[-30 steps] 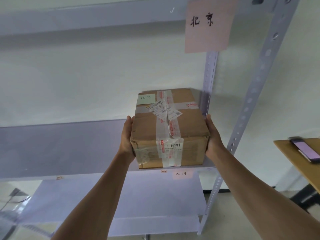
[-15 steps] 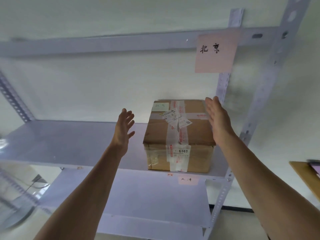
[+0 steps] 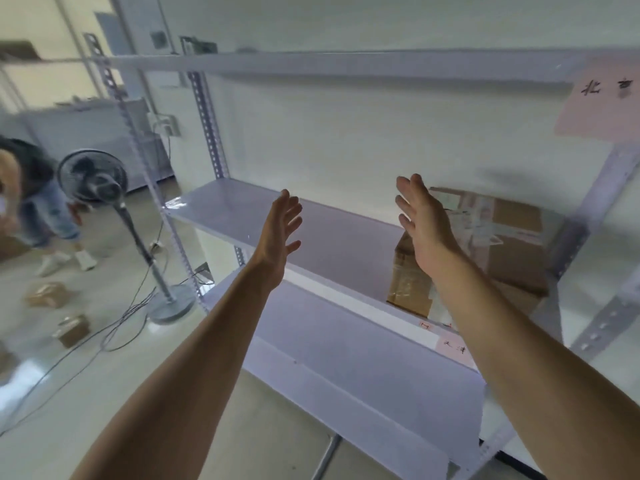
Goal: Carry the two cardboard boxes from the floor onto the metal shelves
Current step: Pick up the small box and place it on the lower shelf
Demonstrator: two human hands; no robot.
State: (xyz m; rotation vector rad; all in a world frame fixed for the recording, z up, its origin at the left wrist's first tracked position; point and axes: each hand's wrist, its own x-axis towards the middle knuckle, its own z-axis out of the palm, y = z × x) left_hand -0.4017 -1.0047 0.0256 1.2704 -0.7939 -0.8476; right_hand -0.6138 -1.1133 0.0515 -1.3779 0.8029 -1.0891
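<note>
A taped brown cardboard box (image 3: pixel 512 251) rests on the middle level of the white metal shelf (image 3: pixel 332 244), at its right end beside the upright post. My right hand (image 3: pixel 422 220) hovers open in front of the box's left side, hiding part of it, and holds nothing. My left hand (image 3: pixel 280 233) is raised open over the bare shelf surface, well left of the box. Two small cardboard boxes (image 3: pixel 48 294) (image 3: pixel 71 329) lie on the floor at far left.
A standing fan (image 3: pixel 104 188) with its round base and loose cables is on the floor left of the shelf. A person (image 3: pixel 31 199) bends over at the far left. Pink paper labels (image 3: pixel 602 102) hang on the shelf beams. A lower shelf level (image 3: pixel 346 355) lies below.
Both hands let go of the box, which stays on the shelf. My view has swung left, so the box now sits at the right and the fan and floor appear.
</note>
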